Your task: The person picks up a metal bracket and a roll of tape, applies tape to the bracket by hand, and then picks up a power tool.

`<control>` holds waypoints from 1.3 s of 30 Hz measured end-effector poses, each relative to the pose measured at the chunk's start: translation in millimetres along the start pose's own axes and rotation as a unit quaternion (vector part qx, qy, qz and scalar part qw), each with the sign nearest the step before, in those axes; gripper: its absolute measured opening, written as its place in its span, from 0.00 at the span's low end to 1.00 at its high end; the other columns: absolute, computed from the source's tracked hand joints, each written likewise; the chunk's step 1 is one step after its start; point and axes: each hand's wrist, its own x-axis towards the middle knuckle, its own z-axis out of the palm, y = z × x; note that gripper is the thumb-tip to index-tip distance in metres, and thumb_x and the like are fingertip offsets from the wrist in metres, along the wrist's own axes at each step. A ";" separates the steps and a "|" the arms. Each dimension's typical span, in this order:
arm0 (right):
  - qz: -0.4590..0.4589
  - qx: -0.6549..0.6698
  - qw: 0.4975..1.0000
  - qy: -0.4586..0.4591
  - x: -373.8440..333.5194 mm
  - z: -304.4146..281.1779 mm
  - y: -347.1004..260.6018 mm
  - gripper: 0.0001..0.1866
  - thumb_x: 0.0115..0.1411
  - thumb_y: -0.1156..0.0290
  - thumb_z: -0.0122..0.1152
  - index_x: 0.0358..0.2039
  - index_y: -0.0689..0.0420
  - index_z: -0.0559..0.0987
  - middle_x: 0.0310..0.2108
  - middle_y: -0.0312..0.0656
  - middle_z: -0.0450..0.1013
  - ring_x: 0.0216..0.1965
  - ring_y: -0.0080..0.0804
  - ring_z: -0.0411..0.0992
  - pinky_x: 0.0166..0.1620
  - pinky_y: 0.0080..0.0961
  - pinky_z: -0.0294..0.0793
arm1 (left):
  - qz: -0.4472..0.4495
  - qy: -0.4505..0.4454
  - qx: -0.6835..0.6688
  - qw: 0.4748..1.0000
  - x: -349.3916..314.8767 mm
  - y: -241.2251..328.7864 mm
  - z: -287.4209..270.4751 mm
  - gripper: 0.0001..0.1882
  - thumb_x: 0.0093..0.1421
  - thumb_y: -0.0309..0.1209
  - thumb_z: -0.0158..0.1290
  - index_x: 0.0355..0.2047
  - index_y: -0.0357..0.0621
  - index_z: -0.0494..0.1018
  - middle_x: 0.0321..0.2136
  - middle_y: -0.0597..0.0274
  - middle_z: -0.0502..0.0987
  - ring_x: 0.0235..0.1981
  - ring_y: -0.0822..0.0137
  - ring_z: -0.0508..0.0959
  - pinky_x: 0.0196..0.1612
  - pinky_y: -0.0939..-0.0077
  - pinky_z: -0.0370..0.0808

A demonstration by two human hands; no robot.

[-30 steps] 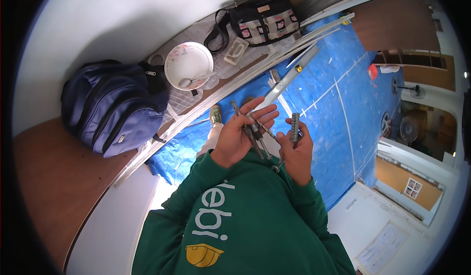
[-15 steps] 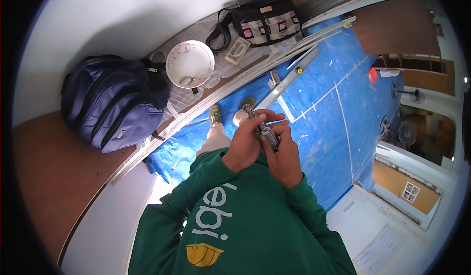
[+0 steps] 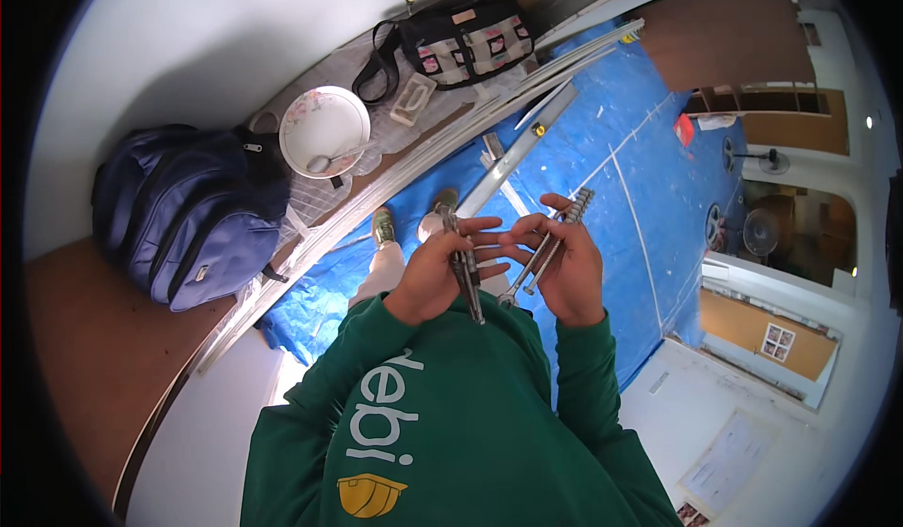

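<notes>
My left hand (image 3: 428,280) is closed with the thumb pressing on a bundle of slim dark metal rods (image 3: 468,287), whose lower ends stick out below the fingers. My right hand (image 3: 570,268) grips long metal rods with ribbed ends (image 3: 579,205). Their ribbed ends rise above its fingers, and their thin ends slant down toward my left hand. The fingertips of both hands come close together in front of my green sweatshirt (image 3: 451,414). The exact kind of the metal pieces is too small to make out.
A navy backpack (image 3: 188,216), a floral bowl (image 3: 324,127) with a spoon (image 3: 321,164), a small plastic box (image 3: 412,100) and a patterned bag (image 3: 475,42) sit along the ledge. Long strips (image 3: 451,132) edge it. Blue sheeting (image 3: 602,235) covers the floor, with a metal bar (image 3: 513,155) on it.
My hands have moved apart, and the ribbed rods now stand out in my right hand. The rods in my left hand point more downward. The whole view has shifted slightly.
</notes>
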 end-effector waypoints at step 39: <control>-0.251 -0.558 0.790 0.032 -14.1 6.8 55.9 0.13 0.62 0.78 0.58 0.47 0.63 0.77 0.39 0.51 0.73 0.36 0.46 0.75 0.38 0.37 0.74 | 0.142 0.022 -0.016 0.990 18.6 -17.9 -4.7 0.21 0.70 0.32 0.47 0.60 0.39 0.60 0.55 0.47 0.73 0.61 0.52 0.69 0.62 0.57 0.71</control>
